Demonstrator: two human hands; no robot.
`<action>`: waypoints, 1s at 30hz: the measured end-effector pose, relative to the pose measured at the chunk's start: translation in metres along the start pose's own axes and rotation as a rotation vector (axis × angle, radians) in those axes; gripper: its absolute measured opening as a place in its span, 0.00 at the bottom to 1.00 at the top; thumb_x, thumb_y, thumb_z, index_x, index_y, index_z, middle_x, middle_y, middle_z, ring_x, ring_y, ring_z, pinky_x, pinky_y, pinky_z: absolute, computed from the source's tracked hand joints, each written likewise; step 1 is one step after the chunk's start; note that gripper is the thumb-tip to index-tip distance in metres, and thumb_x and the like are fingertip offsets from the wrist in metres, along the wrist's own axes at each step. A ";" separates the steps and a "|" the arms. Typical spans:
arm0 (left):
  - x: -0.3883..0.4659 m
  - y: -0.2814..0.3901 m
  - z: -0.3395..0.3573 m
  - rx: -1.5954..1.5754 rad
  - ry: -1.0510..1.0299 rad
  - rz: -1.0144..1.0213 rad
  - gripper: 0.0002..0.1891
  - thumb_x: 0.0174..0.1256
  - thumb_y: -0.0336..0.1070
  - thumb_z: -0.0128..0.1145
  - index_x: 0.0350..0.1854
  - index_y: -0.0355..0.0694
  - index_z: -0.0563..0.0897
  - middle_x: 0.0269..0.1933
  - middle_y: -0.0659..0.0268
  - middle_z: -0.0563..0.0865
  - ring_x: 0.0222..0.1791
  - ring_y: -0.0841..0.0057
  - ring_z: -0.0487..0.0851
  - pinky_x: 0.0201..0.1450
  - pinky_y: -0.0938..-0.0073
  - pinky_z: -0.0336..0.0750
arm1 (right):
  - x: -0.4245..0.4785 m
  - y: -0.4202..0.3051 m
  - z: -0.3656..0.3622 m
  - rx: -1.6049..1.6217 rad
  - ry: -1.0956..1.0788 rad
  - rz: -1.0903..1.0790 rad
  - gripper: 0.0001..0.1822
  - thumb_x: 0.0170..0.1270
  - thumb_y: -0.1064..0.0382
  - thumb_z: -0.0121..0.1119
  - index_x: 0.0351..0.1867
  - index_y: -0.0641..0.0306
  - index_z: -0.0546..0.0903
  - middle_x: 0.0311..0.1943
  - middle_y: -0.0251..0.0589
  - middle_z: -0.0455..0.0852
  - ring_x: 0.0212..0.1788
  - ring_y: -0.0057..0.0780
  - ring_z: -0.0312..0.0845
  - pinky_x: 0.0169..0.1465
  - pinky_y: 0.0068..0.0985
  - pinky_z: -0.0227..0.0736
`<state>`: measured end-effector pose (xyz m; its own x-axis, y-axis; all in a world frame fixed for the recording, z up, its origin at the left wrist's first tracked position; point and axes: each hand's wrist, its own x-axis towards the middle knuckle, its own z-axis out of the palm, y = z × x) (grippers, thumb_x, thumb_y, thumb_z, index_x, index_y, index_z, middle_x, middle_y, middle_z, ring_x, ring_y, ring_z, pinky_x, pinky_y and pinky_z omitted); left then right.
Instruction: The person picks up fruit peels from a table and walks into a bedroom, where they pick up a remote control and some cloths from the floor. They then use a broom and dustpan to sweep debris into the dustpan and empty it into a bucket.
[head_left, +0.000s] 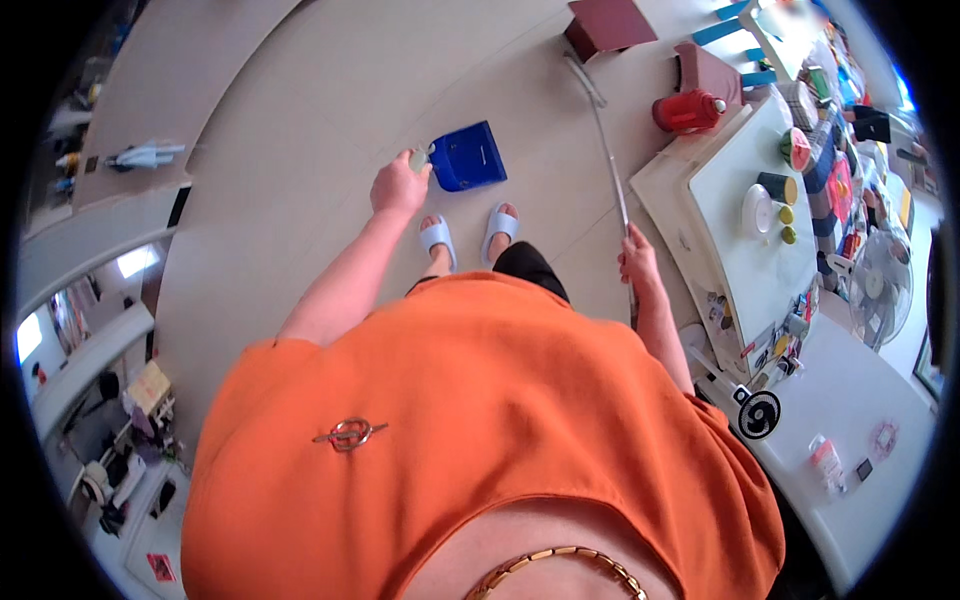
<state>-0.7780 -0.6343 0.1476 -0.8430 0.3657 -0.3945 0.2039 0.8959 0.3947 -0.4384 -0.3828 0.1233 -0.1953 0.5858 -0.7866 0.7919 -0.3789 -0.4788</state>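
Observation:
My left hand (401, 186) grips the pale end of the handle of a blue dustpan (469, 159). The pan is beyond my feet, over the light floor; I cannot tell if it touches it. On the other side, my right hand (639, 256) is closed around the thin metal pole of a long-handled floor sweeper (616, 176). Its narrow grey head (585, 79) reaches the floor near a dark red stool (611, 30). The lower end of the pole passes behind my right forearm.
A white table (742, 187) at right holds a cut watermelon (795, 149), a plate and green fruit. Near its corner stands a red thermos flask (686, 111). Fans (874, 283) stand farther right. A long cabinet (161, 112) runs along the left. Light slippers (436, 240) are on my feet.

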 end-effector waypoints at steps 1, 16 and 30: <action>-0.004 -0.009 -0.002 -0.005 0.011 -0.027 0.24 0.57 0.49 0.59 0.54 0.43 0.76 0.44 0.54 0.84 0.46 0.57 0.81 0.48 0.59 0.76 | 0.010 0.001 -0.001 0.002 0.009 0.005 0.26 0.67 0.60 0.47 0.67 0.44 0.63 0.18 0.32 0.71 0.12 0.21 0.62 0.14 0.24 0.62; -0.020 -0.010 0.025 0.029 0.072 -0.219 0.20 0.58 0.47 0.58 0.52 0.47 0.77 0.43 0.56 0.84 0.45 0.58 0.82 0.46 0.58 0.77 | 0.137 -0.009 -0.037 -0.291 -0.099 -0.100 0.27 0.68 0.63 0.42 0.68 0.46 0.58 0.11 0.37 0.67 0.07 0.27 0.63 0.09 0.28 0.61; -0.009 -0.011 -0.013 0.328 -0.449 0.343 0.21 0.57 0.49 0.60 0.53 0.49 0.79 0.39 0.50 0.84 0.40 0.55 0.82 0.43 0.59 0.77 | 0.140 -0.037 -0.059 -0.097 -0.115 0.057 0.31 0.66 0.64 0.45 0.71 0.50 0.53 0.12 0.35 0.66 0.09 0.27 0.63 0.10 0.30 0.61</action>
<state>-0.7789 -0.6510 0.1581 -0.4277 0.6510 -0.6271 0.6257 0.7139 0.3144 -0.4615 -0.2445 0.0538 -0.2093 0.4774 -0.8534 0.8548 -0.3346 -0.3968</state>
